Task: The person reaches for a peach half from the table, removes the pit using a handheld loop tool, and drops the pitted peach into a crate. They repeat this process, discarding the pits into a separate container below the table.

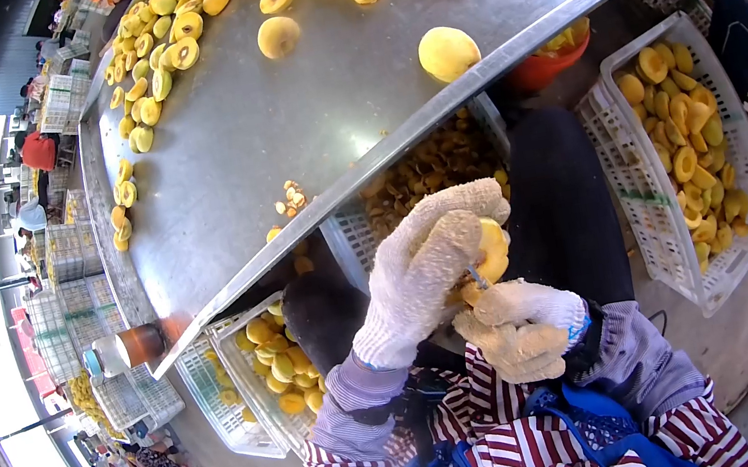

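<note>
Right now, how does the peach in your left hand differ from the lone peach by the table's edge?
The held peach is mostly hidden in the left hand; the table peach lies free, fully visible. The right hand presses a tool to the held peach; the table peach is untouched. Both are yellow.

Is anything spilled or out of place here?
A small heap of yellow scraps lies loose on the table near its edge, and a bit seems to have dropped past it. Nothing else stands out.

Two hands, one peach and one tool in them, four crates around, one red bowl beyond, dozens of peach halves farther off
</note>
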The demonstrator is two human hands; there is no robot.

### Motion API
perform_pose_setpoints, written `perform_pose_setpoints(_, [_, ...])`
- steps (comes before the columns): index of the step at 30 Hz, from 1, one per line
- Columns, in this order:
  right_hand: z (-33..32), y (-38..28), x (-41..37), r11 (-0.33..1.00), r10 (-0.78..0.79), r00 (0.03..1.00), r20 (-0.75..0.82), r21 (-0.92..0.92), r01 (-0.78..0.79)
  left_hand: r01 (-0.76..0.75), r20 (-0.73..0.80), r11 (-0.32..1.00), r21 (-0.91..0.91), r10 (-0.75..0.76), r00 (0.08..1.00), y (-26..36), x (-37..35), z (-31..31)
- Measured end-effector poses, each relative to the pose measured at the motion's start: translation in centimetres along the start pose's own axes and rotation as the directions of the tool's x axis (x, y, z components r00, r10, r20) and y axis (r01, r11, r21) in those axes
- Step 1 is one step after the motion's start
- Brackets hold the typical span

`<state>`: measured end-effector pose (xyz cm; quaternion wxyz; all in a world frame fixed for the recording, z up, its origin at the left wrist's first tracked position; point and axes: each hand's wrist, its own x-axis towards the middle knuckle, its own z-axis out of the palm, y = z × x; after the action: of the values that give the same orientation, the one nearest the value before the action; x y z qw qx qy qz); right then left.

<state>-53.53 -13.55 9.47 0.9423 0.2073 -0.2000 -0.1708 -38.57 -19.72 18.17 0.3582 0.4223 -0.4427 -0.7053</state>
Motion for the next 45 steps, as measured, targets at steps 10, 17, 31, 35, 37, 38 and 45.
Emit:
perform_pose_setpoints(10, [0.5, 0.4, 0.0, 0.998, 0.046, 0.998, -0.051, 0.045, -0.044, -0.161, -0.071, 0.977, -0.14, 0.153, 0.986, -2.0, -0.5, 0.9])
perform_pose_setpoints(17, [2.5, 0.5, -0.3, 0.996, 0.004, 0.969, -0.246, -0.091, -0.027, -0.253, -0.07, 0.963, 0.095, 0.26, 0.963, -2.3, -0.3, 0.4])
perform_pose_setpoints(31, [-4.5, 0.8, 2.2, 0.995, 0.027, 0.861, 0.508, 0.072, -0.074, -0.082, -0.194, 0.735, -0.673, -0.068, 0.979, -3.3, 0.0, 1.4])
perform_pose_setpoints(35, [2.9, 0.8, 0.6, 0.887, -0.254, 0.883, -0.394, -0.459, 0.05, -0.076, -0.302, 0.797, -0.599, -0.137, 0.943, -3.1, -0.3, 1.1])
perform_pose_setpoints(37, [3.8, 0.4, 0.9, 0.85, -0.222, 0.927, -0.302, -0.526, 0.033, -0.135, -0.455, 0.944, -0.302, -0.018, 0.89, -3.0, -1.2, -1.1])
perform_pose_setpoints(38, [4.3, 0.2, 1.0, 0.829, -0.205, 0.945, -0.254, -0.558, 0.03, -0.167, -0.53, 0.962, -0.218, 0.027, 0.848, -2.4, -2.1, -2.4])
perform_pose_setpoints(45, [5.6, -0.1, 1.6, 0.71, -0.222, 0.828, -0.514, -0.668, -0.224, 0.56, -0.546, 0.143, 0.816, 0.509, 0.665, -2.0, -15.5, -15.5])
